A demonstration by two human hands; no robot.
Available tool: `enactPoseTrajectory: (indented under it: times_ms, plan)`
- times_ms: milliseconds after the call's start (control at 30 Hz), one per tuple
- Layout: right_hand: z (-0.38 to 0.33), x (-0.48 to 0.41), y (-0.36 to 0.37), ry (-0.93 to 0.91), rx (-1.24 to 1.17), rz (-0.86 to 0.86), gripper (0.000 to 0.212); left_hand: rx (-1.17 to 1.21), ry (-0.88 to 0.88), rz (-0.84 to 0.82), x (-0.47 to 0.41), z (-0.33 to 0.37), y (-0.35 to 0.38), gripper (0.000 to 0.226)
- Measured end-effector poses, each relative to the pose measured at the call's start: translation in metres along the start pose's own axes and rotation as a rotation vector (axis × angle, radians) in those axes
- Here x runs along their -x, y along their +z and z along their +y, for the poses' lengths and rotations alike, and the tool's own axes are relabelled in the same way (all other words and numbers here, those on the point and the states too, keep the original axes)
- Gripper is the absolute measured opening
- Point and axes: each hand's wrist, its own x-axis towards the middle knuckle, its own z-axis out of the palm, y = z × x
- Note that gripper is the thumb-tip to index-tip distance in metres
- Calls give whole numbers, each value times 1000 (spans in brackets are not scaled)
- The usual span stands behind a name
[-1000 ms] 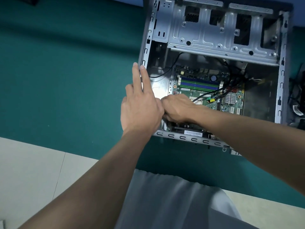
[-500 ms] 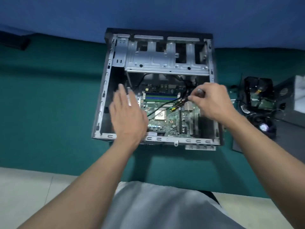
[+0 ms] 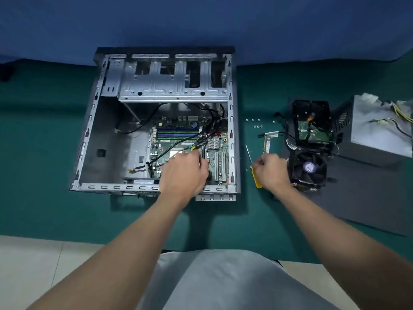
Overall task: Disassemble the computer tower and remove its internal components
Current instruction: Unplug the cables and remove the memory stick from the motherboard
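Half a second ago the right hand pinched something small among the cables in the case; now the right hand (image 3: 271, 172) is out on the green mat (image 3: 44, 153), just beside the yellow-handled screwdriver (image 3: 254, 176), fingers curled down, and I cannot tell if they hold anything. The left hand (image 3: 183, 173) has shifted onto the lower part of the board (image 3: 178, 133), which sits in the open case (image 3: 105, 139); its bent fingers hide its grip. With the fan (image 3: 309, 167), drive (image 3: 312, 124), power supply (image 3: 375, 130) and memory stick (image 3: 267, 144) laid out on the right, the board is probably next.
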Motion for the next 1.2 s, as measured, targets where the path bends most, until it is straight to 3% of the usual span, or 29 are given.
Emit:
enactPoseTrajectory:
  times_ms: [233,567,733,833,967,1100,1200]
  plan:
    - [-2,-17,26,-159,187,-108,16,14,-38,-23,-2,3,-2,29]
    - [-15,-30,25,-121,296,-128,22,27,-22,17,0,1,-1,32]
    - [-36,-17,-1,-54,151,-26,37,55,-6,43,1,-1,0,30]
    - [-64,3,-27,-120,88,44,41,90,7,102,4,-1,-1,27]
    - [-103,44,-51,-261,77,-8,27,191,-2,142,11,-8,-5,28]
    - [-138,84,-47,-267,54,-86,28,357,95,177,36,-40,-16,21]
    - [-158,116,-27,-250,-232,12,37,379,180,267,69,-83,-18,20]
